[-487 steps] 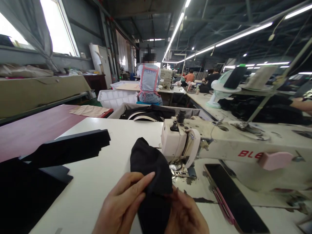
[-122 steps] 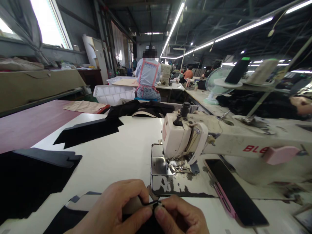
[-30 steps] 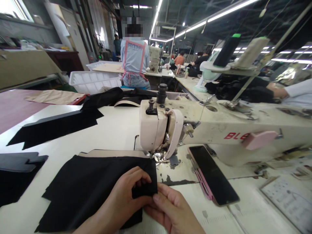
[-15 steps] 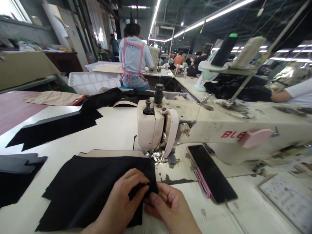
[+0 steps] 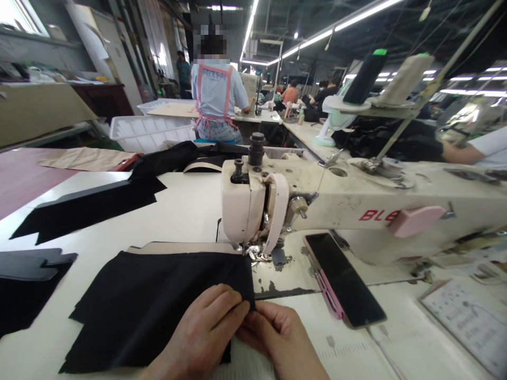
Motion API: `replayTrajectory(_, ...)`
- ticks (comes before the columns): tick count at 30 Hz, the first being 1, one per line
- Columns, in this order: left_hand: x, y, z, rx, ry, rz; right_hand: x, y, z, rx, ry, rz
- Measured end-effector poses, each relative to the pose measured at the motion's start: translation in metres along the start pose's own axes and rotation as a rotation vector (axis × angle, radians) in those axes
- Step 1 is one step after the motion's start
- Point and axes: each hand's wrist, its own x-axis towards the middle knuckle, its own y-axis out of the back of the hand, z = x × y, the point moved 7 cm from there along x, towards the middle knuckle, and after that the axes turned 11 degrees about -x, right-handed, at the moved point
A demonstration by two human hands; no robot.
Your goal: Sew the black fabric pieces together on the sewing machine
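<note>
Both the left hand and the right hand are pinching, apparently clamped together, the near right corner of the black fabric panel lying flat on the desk, its long edge running toward the sewing machine presser foot just beyond.

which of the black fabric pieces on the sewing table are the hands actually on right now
The flat black fabric piece nearest the camera, beside the sewing machine's needle; both the left hand and right hand pinch its right corner. The other black pieces lie untouched farther left.
</note>
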Motion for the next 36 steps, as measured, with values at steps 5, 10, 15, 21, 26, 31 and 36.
replayTrajectory(5,0.001,-0.001,0.002,-0.004,-0.006,-0.032,-0.002,-0.001,-0.005,0.118,-0.030,-0.031)
replayTrajectory(10,0.005,0.001,0.004,0.014,-0.008,-0.003,-0.005,-0.004,-0.010,0.333,-0.070,-0.056)
replayTrajectory(15,0.004,0.002,-0.002,-0.117,0.077,0.017,-0.003,-0.014,-0.019,0.359,0.019,-0.158)
replayTrajectory(21,-0.002,0.000,-0.008,-0.181,0.129,0.022,-0.008,0.015,-0.008,-0.233,0.120,0.063)
replayTrajectory(26,-0.003,-0.001,0.003,-0.103,0.068,-0.013,-0.027,0.011,-0.055,-1.222,0.821,0.217)
replayTrajectory(31,0.003,0.000,-0.011,-0.114,0.208,-0.101,-0.023,-0.010,-0.065,-1.507,1.059,0.050)
replayTrajectory(36,0.019,0.014,-0.050,0.197,0.217,-0.242,-0.024,-0.013,-0.059,-1.587,1.163,0.052)
